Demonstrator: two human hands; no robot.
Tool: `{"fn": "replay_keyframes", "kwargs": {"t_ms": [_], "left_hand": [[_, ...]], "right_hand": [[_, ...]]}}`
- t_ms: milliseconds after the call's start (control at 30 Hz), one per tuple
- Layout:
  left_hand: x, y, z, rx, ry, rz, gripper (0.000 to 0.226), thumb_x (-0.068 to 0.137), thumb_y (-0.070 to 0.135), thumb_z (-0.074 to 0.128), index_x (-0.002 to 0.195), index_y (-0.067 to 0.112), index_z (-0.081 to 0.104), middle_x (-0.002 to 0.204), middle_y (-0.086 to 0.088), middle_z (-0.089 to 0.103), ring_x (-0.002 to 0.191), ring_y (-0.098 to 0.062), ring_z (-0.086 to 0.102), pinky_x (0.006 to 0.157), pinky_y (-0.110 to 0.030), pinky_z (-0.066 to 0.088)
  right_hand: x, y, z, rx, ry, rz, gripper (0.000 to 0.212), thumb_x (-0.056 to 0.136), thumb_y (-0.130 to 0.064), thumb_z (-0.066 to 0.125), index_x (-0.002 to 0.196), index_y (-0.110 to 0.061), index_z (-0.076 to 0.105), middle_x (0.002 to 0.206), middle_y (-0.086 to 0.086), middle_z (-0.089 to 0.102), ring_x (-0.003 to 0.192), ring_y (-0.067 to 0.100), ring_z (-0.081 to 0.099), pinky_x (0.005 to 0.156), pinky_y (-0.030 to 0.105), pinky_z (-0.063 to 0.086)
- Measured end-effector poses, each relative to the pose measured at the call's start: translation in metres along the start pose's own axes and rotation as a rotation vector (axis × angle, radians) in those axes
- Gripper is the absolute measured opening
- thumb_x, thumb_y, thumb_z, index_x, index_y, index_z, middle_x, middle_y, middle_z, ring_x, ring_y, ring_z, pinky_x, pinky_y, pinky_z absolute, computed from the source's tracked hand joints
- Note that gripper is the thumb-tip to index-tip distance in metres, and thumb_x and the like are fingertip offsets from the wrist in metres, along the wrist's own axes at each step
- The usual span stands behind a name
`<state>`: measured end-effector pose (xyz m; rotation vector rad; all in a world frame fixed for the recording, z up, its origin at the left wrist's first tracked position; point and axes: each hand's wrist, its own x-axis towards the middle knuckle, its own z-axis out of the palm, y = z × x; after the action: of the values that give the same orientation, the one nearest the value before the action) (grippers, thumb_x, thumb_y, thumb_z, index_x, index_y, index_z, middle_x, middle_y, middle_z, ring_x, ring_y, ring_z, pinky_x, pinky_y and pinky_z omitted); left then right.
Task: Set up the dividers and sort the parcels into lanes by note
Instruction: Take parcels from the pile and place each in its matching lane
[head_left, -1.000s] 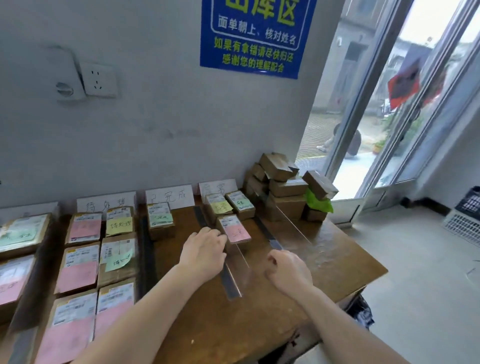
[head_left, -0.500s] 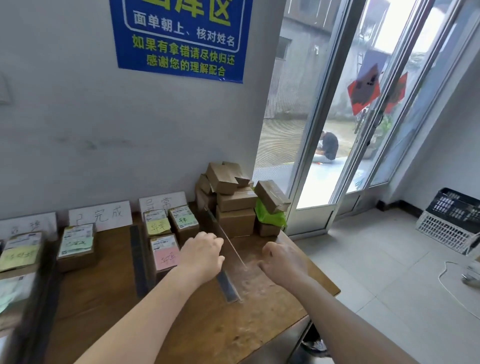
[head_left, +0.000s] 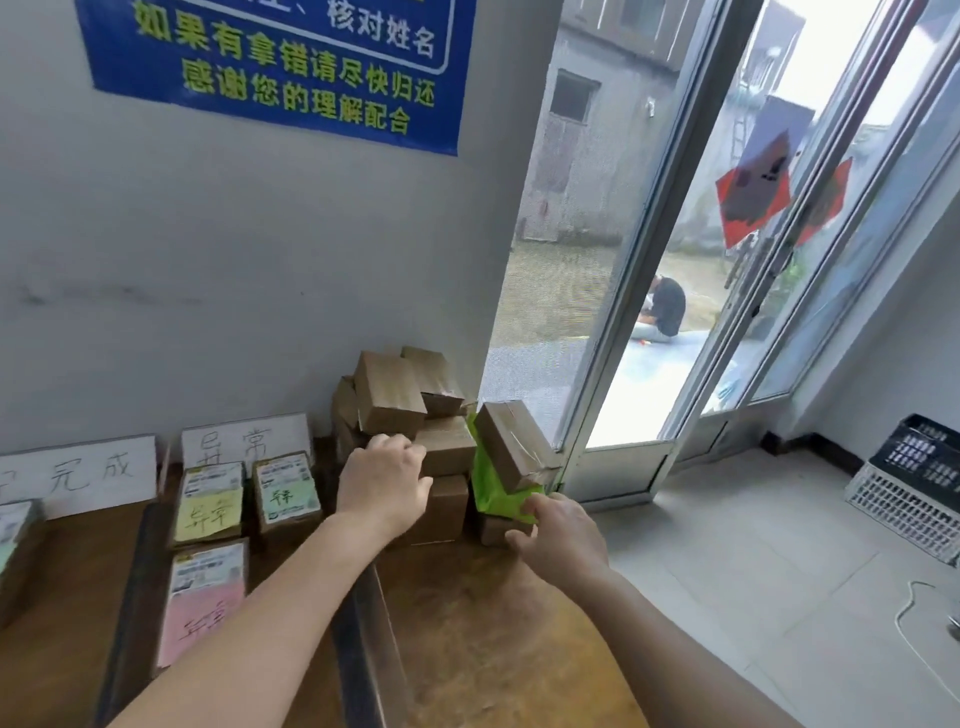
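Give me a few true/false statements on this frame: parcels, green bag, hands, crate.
1. The pink-note parcel lies nearer the camera than the yellow-note parcel. True.
2. The green bag tops the stack of cardboard boxes. False: it sits at the stack's right side, under a tilted box.
3. The right hand reaches the green bag's lower corner. True.
4. The black crate stands on the table. False: it rests on a white crate on the floor.
5. The left hand rests on the yellow-note parcel. False: it is up at the stack.
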<state>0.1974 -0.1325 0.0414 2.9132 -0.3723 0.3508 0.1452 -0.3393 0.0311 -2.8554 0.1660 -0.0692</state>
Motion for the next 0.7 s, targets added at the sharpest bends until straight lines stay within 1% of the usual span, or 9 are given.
{"fn": "replay_keyframes", "kwargs": {"t_ms": [100, 167, 233, 333, 400, 500, 567, 633, 700], "left_hand": [[0.039, -0.001, 0.01, 0.027, 0.036, -0.037, 0.042, 0.094, 0.041, 0.053, 0.129, 0.019, 0.061, 0.138, -0.004, 0.054, 0.128, -0.024, 0.046, 0.099, -0.039, 0.044], [0.061, -0.003, 0.014, 0.077, 0.045, -0.069, 0.045, 0.093, 0.044, 0.054, 0.132, 0.022, 0.058, 0.147, -0.006, 0.045, 0.136, -0.025, 0.038, 0.104, -0.04, 0.039], [0.08, -0.005, 0.019, 0.126, 0.034, -0.117, 0.049, 0.092, 0.05, 0.054, 0.134, 0.026, 0.055, 0.154, -0.007, 0.034, 0.142, -0.027, 0.027, 0.109, -0.045, 0.031], [0.108, -0.007, 0.027, 0.157, -0.01, -0.218, 0.069, 0.088, 0.066, 0.048, 0.144, 0.027, 0.041, 0.16, -0.012, 0.021, 0.147, -0.033, 0.015, 0.115, -0.054, 0.02], [0.122, -0.008, 0.033, 0.143, -0.052, -0.303, 0.084, 0.084, 0.078, 0.039, 0.15, 0.027, 0.032, 0.162, -0.013, 0.014, 0.149, -0.035, 0.011, 0.116, -0.056, 0.019], [0.136, -0.01, 0.044, 0.112, -0.099, -0.41, 0.099, 0.076, 0.087, 0.035, 0.151, 0.024, 0.026, 0.162, -0.015, 0.006, 0.148, -0.037, 0.011, 0.115, -0.054, 0.021], [0.141, -0.011, 0.051, 0.063, -0.119, -0.481, 0.1, 0.075, 0.085, 0.044, 0.152, 0.023, 0.024, 0.162, -0.016, 0.001, 0.148, -0.039, 0.009, 0.114, -0.051, 0.025], [0.144, -0.012, 0.056, 0.006, -0.097, -0.537, 0.093, 0.08, 0.073, 0.055, 0.152, 0.025, 0.022, 0.162, -0.014, -0.001, 0.147, -0.04, 0.01, 0.111, -0.049, 0.035], [0.144, -0.012, 0.06, -0.019, -0.052, -0.562, 0.083, 0.085, 0.061, 0.057, 0.152, 0.025, 0.023, 0.162, -0.013, 0.002, 0.145, -0.04, 0.016, 0.107, -0.049, 0.04]], "right_hand": [[0.039, 0.012, 0.003, -0.006, -0.019, -0.001, 0.044, 0.089, -0.047, 0.06, 0.128, -0.028, 0.057, 0.129, -0.002, 0.054, 0.123, 0.021, 0.048, 0.097, 0.034, 0.045], [0.063, 0.019, 0.006, -0.007, -0.032, 0.004, 0.046, 0.089, -0.048, 0.059, 0.129, -0.027, 0.055, 0.133, -0.001, 0.051, 0.126, 0.022, 0.044, 0.1, 0.033, 0.043], [0.084, 0.024, 0.01, -0.004, -0.039, 0.024, 0.053, 0.087, -0.051, 0.06, 0.133, -0.026, 0.05, 0.136, 0.0, 0.047, 0.128, 0.022, 0.042, 0.102, 0.034, 0.041], [0.113, 0.032, 0.017, 0.0, -0.041, 0.04, 0.063, 0.085, -0.057, 0.061, 0.138, -0.026, 0.044, 0.141, 0.001, 0.041, 0.131, 0.023, 0.04, 0.104, 0.037, 0.041], [0.129, 0.036, 0.024, 0.017, -0.057, 0.052, 0.073, 0.083, -0.06, 0.061, 0.144, -0.027, 0.035, 0.149, 0.003, 0.033, 0.137, 0.024, 0.034, 0.106, 0.038, 0.038], [0.147, 0.043, 0.034, 0.044, -0.099, 0.09, 0.089, 0.081, -0.064, 0.062, 0.151, -0.027, 0.021, 0.159, 0.008, 0.018, 0.145, 0.026, 0.023, 0.11, 0.041, 0.033], [0.155, 0.047, 0.043, 0.074, -0.123, 0.105, 0.092, 0.08, -0.064, 0.064, 0.151, -0.027, 0.017, 0.159, 0.01, 0.016, 0.145, 0.028, 0.022, 0.11, 0.042, 0.033], [0.161, 0.052, 0.049, 0.117, -0.114, 0.109, 0.092, 0.077, -0.062, 0.067, 0.149, -0.027, 0.02, 0.155, 0.011, 0.022, 0.14, 0.03, 0.027, 0.108, 0.043, 0.036], [0.168, 0.056, 0.052, 0.178, -0.076, 0.109, 0.089, 0.075, -0.058, 0.069, 0.146, -0.026, 0.027, 0.144, 0.012, 0.034, 0.133, 0.031, 0.034, 0.107, 0.04, 0.038]]}}
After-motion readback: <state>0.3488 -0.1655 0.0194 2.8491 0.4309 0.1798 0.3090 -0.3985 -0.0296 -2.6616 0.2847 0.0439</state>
